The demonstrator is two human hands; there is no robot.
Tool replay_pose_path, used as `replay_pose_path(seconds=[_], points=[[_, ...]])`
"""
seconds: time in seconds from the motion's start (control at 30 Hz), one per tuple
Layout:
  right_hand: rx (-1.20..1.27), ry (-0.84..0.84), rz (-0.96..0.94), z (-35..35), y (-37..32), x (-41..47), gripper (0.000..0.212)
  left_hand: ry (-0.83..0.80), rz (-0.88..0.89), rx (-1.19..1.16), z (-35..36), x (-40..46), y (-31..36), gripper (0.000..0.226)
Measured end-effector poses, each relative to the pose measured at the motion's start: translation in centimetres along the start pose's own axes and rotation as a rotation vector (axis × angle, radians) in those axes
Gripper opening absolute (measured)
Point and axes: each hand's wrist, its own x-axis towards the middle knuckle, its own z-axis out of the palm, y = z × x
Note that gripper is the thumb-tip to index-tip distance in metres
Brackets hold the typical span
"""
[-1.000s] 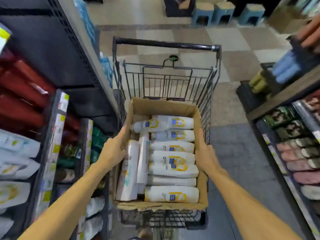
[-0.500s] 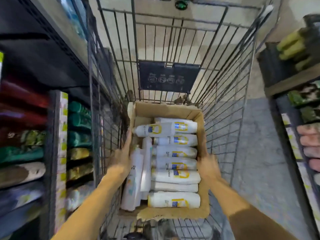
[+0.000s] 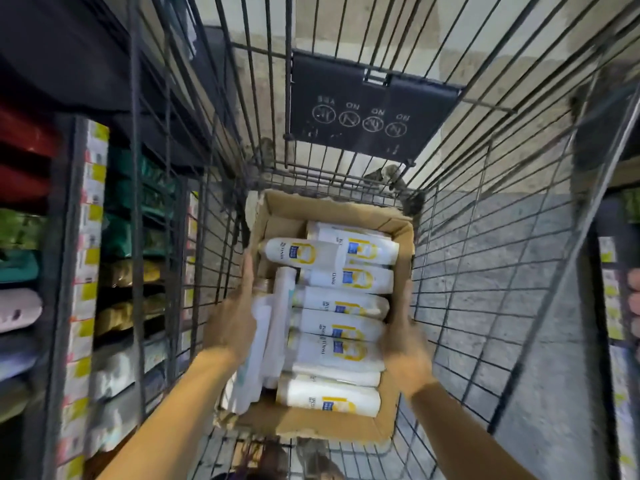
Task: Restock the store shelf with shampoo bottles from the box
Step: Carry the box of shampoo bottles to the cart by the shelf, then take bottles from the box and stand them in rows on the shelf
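Cardboard box [image 3: 398, 233] is being held deep inside the wire cart [image 3: 485, 306], gripped from both sides. Left hand [image 3: 231, 323] is being pressed flat against the box's left wall, fingers extended along it. Right hand [image 3: 406, 355] is being curled around the box's right wall. White shampoo bottles [image 3: 341, 329] are being carried lying flat inside the box. Stocked store shelf [image 3: 86, 271] is being seen left of the cart, through the wire.
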Motion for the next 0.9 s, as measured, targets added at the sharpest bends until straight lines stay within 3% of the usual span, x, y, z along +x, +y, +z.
replay_pose_path(seconds=[0.07, 0.1, 0.17, 0.2, 0.3, 0.33, 0.4, 0.47, 0.57, 0.7, 0.9], points=[[-0.117, 0.048, -0.058, -0.5, -1.0, -0.9, 0.082, -0.099, -0.077, -0.061, -1.6, -1.0, 1.7, 0.092], [-0.176, 0.111, -0.093, -0.7, -1.5, -1.4, 0.077, -0.069, -0.080, -0.041, -2.5, -2.2, 2.4, 0.084], [-0.284, 0.257, -0.300, -1.1, -2.3, -1.9, 0.053, 0.147, 0.085, 0.010, -2.6, -5.6, 3.3, 0.065], [-0.309, 0.288, -0.432, -1.2, -2.8, -2.1, 0.038, 0.150, 0.150, 0.012, -1.9, -7.4, 3.7, 0.054], [-0.319, -0.107, -0.563, -0.3, -4.4, -2.6, 0.014, -0.259, -0.036, -0.077, 1.7, -10.9, 4.8, 0.026], [-0.361, -0.224, -0.575, 0.5, -4.3, -2.3, 0.015, -0.366, -0.118, -0.013, 3.4, -11.3, 5.0, 0.028], [-0.440, -0.337, -0.552, 1.7, -3.5, -1.4, 0.017, -0.408, -0.212, 0.180, 6.7, -11.5, 4.8, 0.035], [-0.452, -0.365, -0.516, 2.6, -1.8, -0.7, 0.028, -0.324, -0.268, 0.223, 9.4, -11.5, 4.8, 0.048], [-0.563, -0.288, -0.632, 3.6, 0.3, -0.6, 0.039, -0.214, -0.409, 0.153, 11.9, -10.9, 5.1, 0.087], [-0.715, -0.248, -0.732, 4.4, 0.5, -0.4, 0.040, -0.119, -0.458, 0.129, 12.7, -9.8, 4.9, 0.077], [-0.638, -0.309, -0.661, 4.2, -0.2, 0.1, 0.061, -0.057, -0.511, -0.065, 12.9, -9.5, 4.9, 0.093]])
